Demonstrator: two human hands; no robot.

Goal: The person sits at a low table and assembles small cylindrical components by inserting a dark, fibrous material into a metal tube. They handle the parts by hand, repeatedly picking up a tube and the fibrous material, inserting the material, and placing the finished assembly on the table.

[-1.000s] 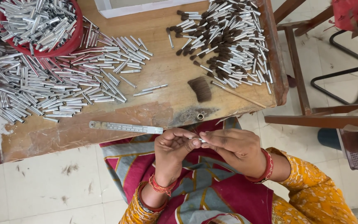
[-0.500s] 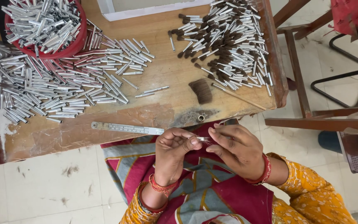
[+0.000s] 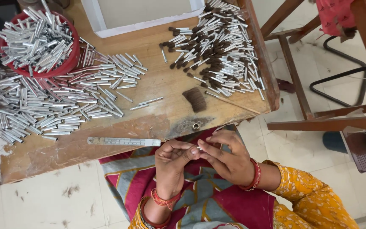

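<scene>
- My left hand (image 3: pixel 172 159) and right hand (image 3: pixel 227 159) meet fingertip to fingertip just off the near edge of the worn wooden table (image 3: pixel 166 114), over the lap.
- Both are pinched together on one small silver metal tube (image 3: pixel 198 149); only a sliver of it shows between the fingers, so I cannot tell if bristles are already in it.
- Step, as I judge it: fitting or seating one piece by hand, mid-assembly.
- Loose tuft of dark brown bristles (image 3: pixel 195 99) lies near the near edge, a tiny metal ring (image 3: pixel 196 126) just beside that edge.
- Heap of bare silver tubes (image 3: pixel 51 110) covers the left part of the table; more fill the round red bowl (image 3: pixel 70 63) at the far left corner.
- Pile of tubes with brown bristle tips (image 3: pixel 221 51) sits at the far right corner.
- Flat steel ruler (image 3: pixel 123 141) lies along the near edge.
- Next move probably calls for fine fingertip pressure, keeping the tube straight.
</scene>
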